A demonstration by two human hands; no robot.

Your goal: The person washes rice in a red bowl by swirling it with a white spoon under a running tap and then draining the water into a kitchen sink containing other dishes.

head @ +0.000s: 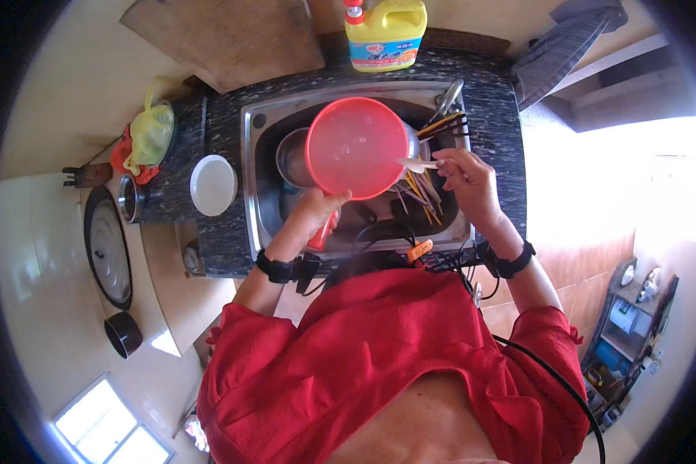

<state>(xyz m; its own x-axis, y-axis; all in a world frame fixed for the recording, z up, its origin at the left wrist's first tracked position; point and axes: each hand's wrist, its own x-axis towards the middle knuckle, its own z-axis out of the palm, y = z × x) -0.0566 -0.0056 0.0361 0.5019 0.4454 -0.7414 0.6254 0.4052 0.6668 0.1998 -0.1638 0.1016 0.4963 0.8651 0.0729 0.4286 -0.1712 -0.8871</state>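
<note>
My left hand (319, 213) grips the handle of a red plastic ladle (356, 148), whose wide round bowl is over the stainless steel sink (249, 191). My right hand (468, 180) holds a pale spoon (416, 165) by its handle, with the spoon's head at the right edge of the red bowl. A metal bowl (293, 158) lies in the sink, partly hidden behind the red one. Chopsticks (423, 197) lie loose in the sink at the right, and more chopsticks (441, 124) rest near the faucet (451, 95).
A white bowl (213, 185) stands on the dark counter left of the sink. A yellow detergent jug (386, 37) is behind the sink. Cables and an orange clip (420, 250) are at the front edge. A bagged bowl (152, 134) stands at the far left.
</note>
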